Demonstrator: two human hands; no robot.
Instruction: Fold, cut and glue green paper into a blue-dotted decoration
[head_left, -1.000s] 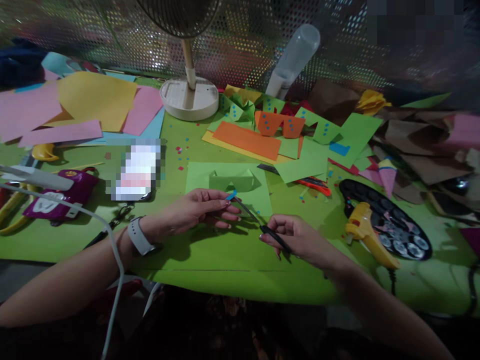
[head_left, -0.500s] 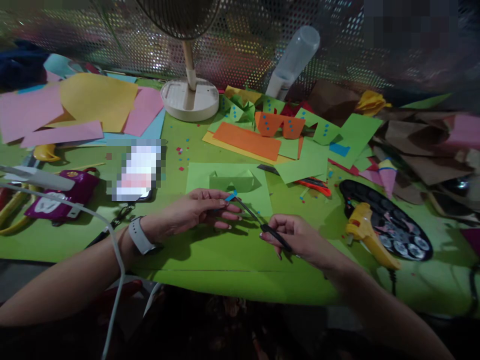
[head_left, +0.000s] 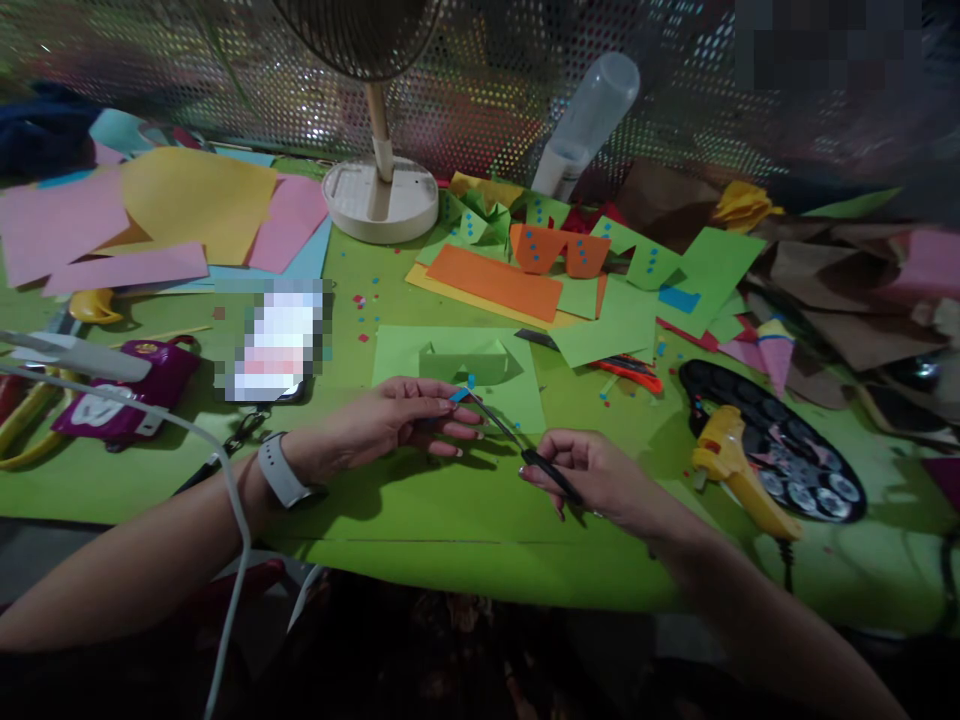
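Note:
My left hand point(head_left: 390, 420), with a white watch on its wrist, pinches a small blue paper strip point(head_left: 459, 394) between thumb and fingers. My right hand point(head_left: 592, 475) is closed round the black handles of small scissors point(head_left: 517, 442), whose blades reach up-left to the strip. A tiny blue piece point(head_left: 471, 381) sits just above the blade tips. Behind the hands lies a light green sheet point(head_left: 517, 400) with a folded green paper shape point(head_left: 466, 360) on it.
A yellow glue gun point(head_left: 739, 472) lies on a dark tray point(head_left: 825, 460) at the right. A fan base point(head_left: 380, 197), a clear bottle point(head_left: 589, 120), orange paper point(head_left: 495, 280) and pink and yellow sheets point(head_left: 187, 205) fill the back. A purple pouch point(head_left: 124, 395) and white cable point(head_left: 225, 500) are at left.
A tiny blue piece now shows just above the scissor tips, apart from the strip. Both hands stay almost where they were.

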